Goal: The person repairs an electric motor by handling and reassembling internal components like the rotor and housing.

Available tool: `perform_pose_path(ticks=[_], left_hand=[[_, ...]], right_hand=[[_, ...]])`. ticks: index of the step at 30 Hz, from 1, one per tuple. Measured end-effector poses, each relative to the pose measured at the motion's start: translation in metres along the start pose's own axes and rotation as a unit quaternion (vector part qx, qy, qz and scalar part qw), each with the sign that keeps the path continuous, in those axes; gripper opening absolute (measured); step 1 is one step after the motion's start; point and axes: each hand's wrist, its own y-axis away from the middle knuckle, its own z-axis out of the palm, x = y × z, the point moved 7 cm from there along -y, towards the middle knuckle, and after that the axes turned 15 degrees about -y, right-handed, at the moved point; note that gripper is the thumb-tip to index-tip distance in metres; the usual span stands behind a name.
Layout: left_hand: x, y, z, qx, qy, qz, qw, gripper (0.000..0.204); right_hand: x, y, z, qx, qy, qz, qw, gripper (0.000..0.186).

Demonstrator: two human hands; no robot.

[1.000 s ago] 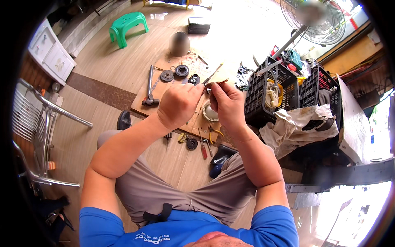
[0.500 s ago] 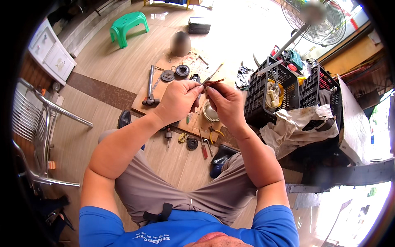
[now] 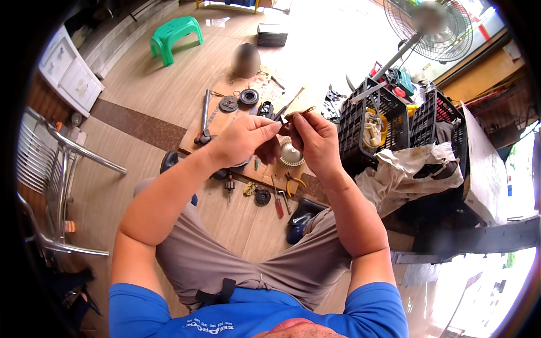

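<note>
My left hand [image 3: 245, 141] and my right hand [image 3: 316, 141] are raised close together over a wooden board [image 3: 191, 141]. A thin reddish-brown, copper-coloured strand or bundle of wire [image 3: 307, 110] sticks out above the right fingertips. My right thumb and fingers pinch it. The left thumb and forefinger are closed at its near end; the fingers hide most of that part. Just below the hands a white finned fan wheel [image 3: 291, 154] lies on the board. Behind them is a black motor-like part [image 3: 265, 109].
A hammer [image 3: 206, 112], a grey disc [image 3: 229, 104] and a black ring [image 3: 248, 97] lie on the board's left. Nearer are pliers [image 3: 293, 183], a red-handled screwdriver [image 3: 279, 207] and a black round part [image 3: 262, 196]. Black crates [image 3: 366, 121] stand right; a green stool [image 3: 176, 35] far left.
Both hands have shifted slightly, and the right hand has turned a little. The copper-coloured piece shows differently, and more of the white fan wheel is visible below the hands.
</note>
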Motion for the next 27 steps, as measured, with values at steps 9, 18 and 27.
perform_pose_path(ticks=[9,18,27], left_hand=[[0.015,-0.002,-0.007,0.172,-0.317,0.122,0.925,0.019],[0.023,0.001,-0.002,0.188,-0.389,0.208,0.878,0.021],[-0.01,-0.006,0.004,-0.027,0.103,-0.025,0.994,0.024]], right_hand=[[0.016,0.0,-0.007,0.032,0.05,0.025,0.998,0.018],[0.0,0.001,-0.002,0.015,0.065,-0.023,0.998,0.018],[0.0,0.001,0.003,-0.084,0.054,-0.031,0.995,0.014]])
